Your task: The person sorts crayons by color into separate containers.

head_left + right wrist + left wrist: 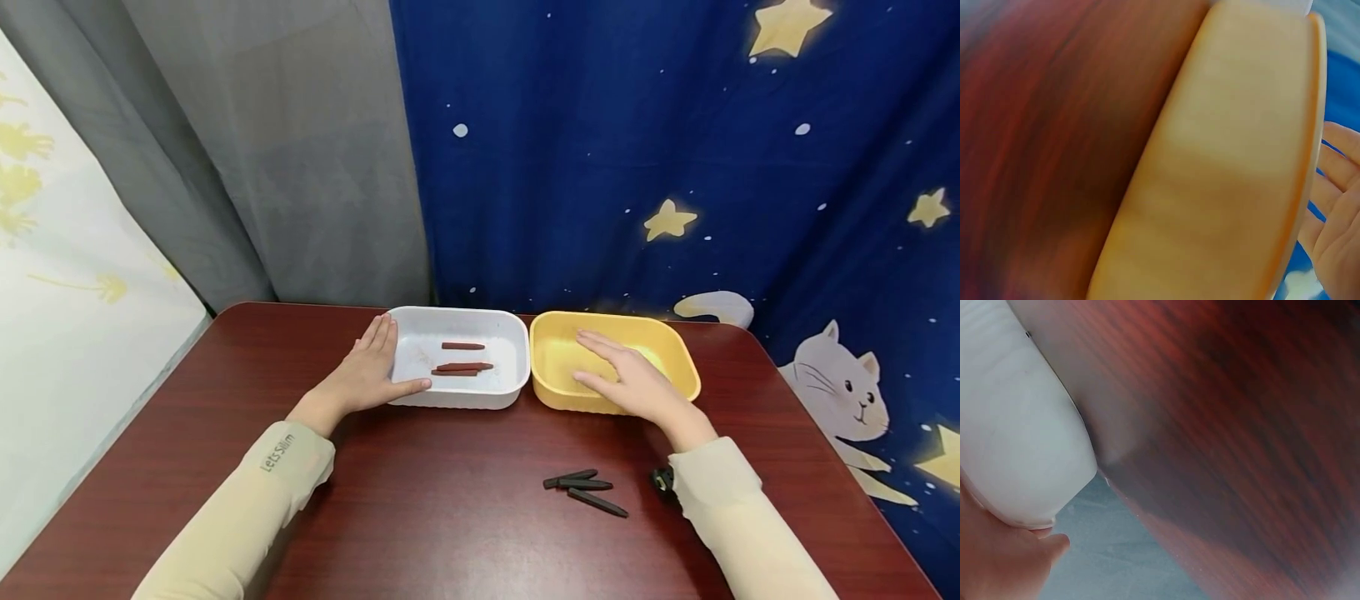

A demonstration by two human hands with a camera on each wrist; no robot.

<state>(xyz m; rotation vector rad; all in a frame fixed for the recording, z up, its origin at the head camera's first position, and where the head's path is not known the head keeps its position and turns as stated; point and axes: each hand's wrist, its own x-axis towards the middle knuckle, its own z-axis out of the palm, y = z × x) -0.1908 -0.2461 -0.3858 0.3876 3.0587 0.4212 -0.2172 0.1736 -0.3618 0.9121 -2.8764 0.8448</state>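
Observation:
My left hand (362, 372) rests on the left rim of a white plastic basket (457, 398), its fingers straight along the side and its thumb at the front corner. Inside that basket lie three brown crayons (462, 345). Over a yellow basket (577, 400), my right hand (633, 381) hovers with fingers extended and nothing in its grasp. The right wrist view has that hand (1341, 206) beyond the yellow rim, palm showing. Three black crayons (596, 502) lie on the table in front of the yellow basket, two of them overlapping.
Both baskets stand side by side near the far edge of the dark red wooden table (420, 517). Behind it hang a grey curtain (300, 167) and a blue star-printed curtain (562, 208). A dark band (663, 481) sits at the right wrist.

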